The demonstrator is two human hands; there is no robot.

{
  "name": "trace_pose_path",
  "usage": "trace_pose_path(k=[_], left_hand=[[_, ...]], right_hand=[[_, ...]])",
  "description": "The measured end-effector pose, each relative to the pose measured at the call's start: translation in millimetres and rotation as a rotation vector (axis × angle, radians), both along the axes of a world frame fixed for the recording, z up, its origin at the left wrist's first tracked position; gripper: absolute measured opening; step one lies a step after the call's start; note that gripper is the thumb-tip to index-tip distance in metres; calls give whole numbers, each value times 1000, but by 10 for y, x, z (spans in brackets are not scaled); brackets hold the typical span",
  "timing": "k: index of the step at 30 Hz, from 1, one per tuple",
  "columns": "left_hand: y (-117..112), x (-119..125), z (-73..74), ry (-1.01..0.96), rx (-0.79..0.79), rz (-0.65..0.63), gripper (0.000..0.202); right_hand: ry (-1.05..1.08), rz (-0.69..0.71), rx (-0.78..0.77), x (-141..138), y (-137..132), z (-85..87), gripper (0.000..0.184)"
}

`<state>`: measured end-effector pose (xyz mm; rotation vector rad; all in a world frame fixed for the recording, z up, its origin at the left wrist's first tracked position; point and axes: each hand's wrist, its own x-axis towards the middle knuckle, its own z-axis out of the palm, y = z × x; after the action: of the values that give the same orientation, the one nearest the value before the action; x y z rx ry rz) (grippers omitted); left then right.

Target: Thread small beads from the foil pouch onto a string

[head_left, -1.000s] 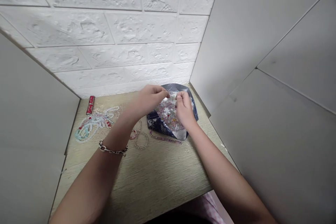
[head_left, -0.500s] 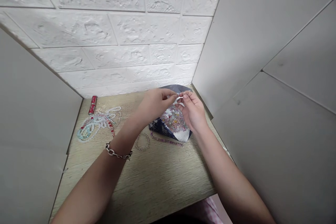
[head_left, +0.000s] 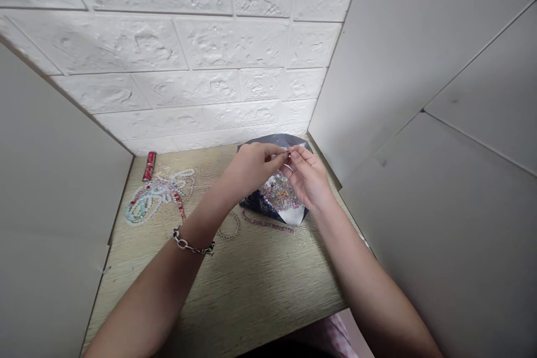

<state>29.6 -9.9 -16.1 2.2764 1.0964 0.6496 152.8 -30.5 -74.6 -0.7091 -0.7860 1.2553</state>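
Observation:
My left hand [head_left: 251, 166] and my right hand [head_left: 309, 177] meet above a dark blue pouch with a silvery lining [head_left: 272, 198] that is full of small coloured beads. Both hands pinch something tiny at the fingertips, about where a red bead [head_left: 287, 152] shows; a thin thread may run between them, too fine to be sure of. A silver chain bracelet [head_left: 193, 246] circles my left wrist. The pouch lies at the back right of the wooden table [head_left: 251, 285].
A heap of bead strings in white, mint and pink [head_left: 157, 198] lies at the table's left, with a red tube [head_left: 148, 166] behind it. A pink bead strand [head_left: 266, 224] and a pale bead loop [head_left: 230, 229] lie before the pouch. Grey panels close in both sides.
Both hands rose from the beads in the pouch and now pinch together a little higher above it. The view shifted slightly.

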Motion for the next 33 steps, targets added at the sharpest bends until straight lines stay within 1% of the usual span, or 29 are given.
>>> trace_pose_path(k=[3, 8, 15, 21, 26, 30, 33], left_hand=[[-17, 12, 6, 6, 11, -4, 33], [-27, 32, 5, -24, -1, -13, 33], [-13, 23, -18, -56, -23, -18, 33], [-30, 27, 2, -63, -30, -6, 31], [-30, 34, 4, -42, -14, 10, 32], [-25, 33, -1, -43, -32, -1, 33], [-22, 31, -2, -55, -40, -5, 32]], right_hand=[[34, -6, -7, -15, 5, -11, 8], [1, -43, -9, -30, 4, -28, 8], [93, -1, 3, -26, 6, -46, 5], [54, -44, -23, -36, -1, -31, 6], [15, -47, -15, -40, -2, -34, 6], [32, -29, 5, -34, -5, -42, 6], [-6, -30, 7, -30, -8, -43, 5]])
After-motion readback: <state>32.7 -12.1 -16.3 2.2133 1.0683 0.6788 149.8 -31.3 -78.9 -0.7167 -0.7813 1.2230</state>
